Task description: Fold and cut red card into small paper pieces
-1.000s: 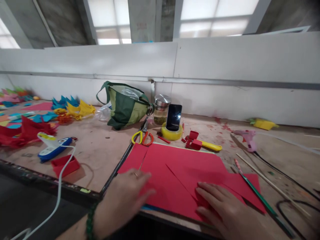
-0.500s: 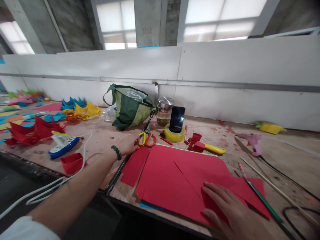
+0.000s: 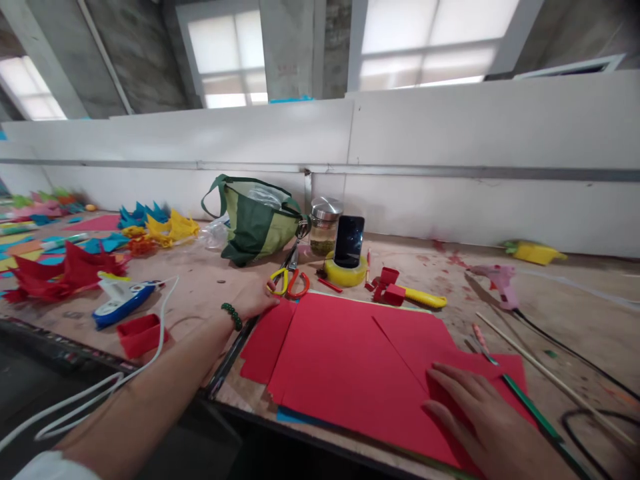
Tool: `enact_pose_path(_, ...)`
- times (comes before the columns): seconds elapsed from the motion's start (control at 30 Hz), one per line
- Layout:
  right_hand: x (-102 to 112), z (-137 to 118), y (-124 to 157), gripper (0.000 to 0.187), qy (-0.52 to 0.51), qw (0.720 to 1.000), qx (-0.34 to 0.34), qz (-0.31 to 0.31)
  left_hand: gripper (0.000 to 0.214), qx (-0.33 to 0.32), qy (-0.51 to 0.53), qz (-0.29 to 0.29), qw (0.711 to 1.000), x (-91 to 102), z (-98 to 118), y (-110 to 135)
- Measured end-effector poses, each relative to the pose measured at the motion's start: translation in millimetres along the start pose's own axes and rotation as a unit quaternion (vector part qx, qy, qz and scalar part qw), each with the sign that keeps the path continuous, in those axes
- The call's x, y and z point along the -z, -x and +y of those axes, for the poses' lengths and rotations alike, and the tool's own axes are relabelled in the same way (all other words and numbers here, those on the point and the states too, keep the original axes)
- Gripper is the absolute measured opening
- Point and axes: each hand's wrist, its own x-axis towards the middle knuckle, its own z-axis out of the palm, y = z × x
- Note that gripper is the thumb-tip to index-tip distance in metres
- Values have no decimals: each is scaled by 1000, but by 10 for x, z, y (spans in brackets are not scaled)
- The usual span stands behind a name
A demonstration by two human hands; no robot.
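Red paper sheets (image 3: 350, 360) lie spread on the bench in front of me. My right hand (image 3: 480, 413) rests flat on their right part, fingers stretched out. My left hand (image 3: 255, 300), with a green bead bracelet at the wrist, reaches forward to the scissors (image 3: 289, 279) with yellow and orange handles just beyond the paper's far left corner. Its fingertips are at the handles; its fingers are mostly hidden, so I cannot make out a grip.
Behind the paper stand a yellow tape roll with a phone (image 3: 349, 241) on it, a glass jar (image 3: 324, 227) and a green bag (image 3: 255, 220). A yellow-handled cutter (image 3: 415, 295), pink glue gun (image 3: 495, 280), sticks and black cable lie right. Coloured paper shapes and a blue-white glue gun (image 3: 120, 301) lie left.
My left hand left the red paper and reached forward to the scissors. My right hand slid a little to the right on the paper.
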Motion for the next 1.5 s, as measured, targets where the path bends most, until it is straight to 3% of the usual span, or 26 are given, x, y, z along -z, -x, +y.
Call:
enact_pose_path(0.13,30,-9,2,42,-4,1000,6,3,27,-6,79,-1,997,175,39,32)
enact_pose_path(0.33,108,-43,-51,38,-9,1000,10,-13,39,-16,152,40,987,699,119,170)
enact_pose_path(0.43,145,-57,-75,39,-9,1000,6,-10,34,-80,173,122,974,912,294,414)
enact_pose_path(0.53,230,-101,-138,38,-14,999,8,34,24,-107,157,204,960,1005,552,723)
enact_pose_path(0.7,450,-289,-368,39,-38,993,41,106,24,-144,311,199,918,842,830,916)
enact_pose_path(0.83,605,-476,-514,38,-79,989,72,106,28,-81,425,150,889,628,684,804)
enact_pose_path(0.97,673,-660,-670,37,-151,987,61,19,28,6,451,106,886,412,379,768)
enact_pose_path(1.07,589,-814,-951,51,-220,972,18,-76,27,43,487,80,869,253,254,836)
enact_pose_path(1.17,387,-958,-1359,77,-317,940,-13,-126,31,43,529,67,845,164,243,934)
enact_pose_path(1.27,186,-1071,-1720,95,-435,878,-72,-187,34,34,559,69,826,182,242,1026)
enact_pose_path(1.37,102,-1157,-1905,71,-481,842,-70,-235,33,34,556,81,826,282,180,1096)
enact_pose_path(1.5,85,-1208,-2032,46,-496,829,-53,-252,33,24,553,159,817,484,84,1204)
